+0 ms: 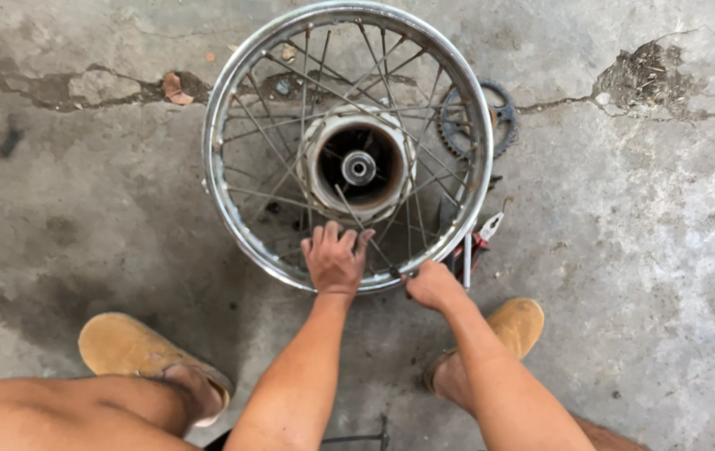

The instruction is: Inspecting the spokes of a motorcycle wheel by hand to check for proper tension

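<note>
The left hand [335,257] is lying spread over the spokes [290,142] of a wheel [224,108] stretching away ahead of both hands. The right hand [432,285] is closing into a fist at the near rim, gripping a small tool [396,273], with pliers [484,231] just beyond it.

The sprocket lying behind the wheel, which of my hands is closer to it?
Right. The right hand is at the near rim below the sprocket, toward its side. The left hand rests on the spokes farther across the wheel.

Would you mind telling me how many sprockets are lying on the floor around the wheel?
1. A single dark sprocket lies on the concrete behind the upper right of the wheel rim, partly hidden by rim and spokes. Others could be hidden beneath the wheel.
</note>
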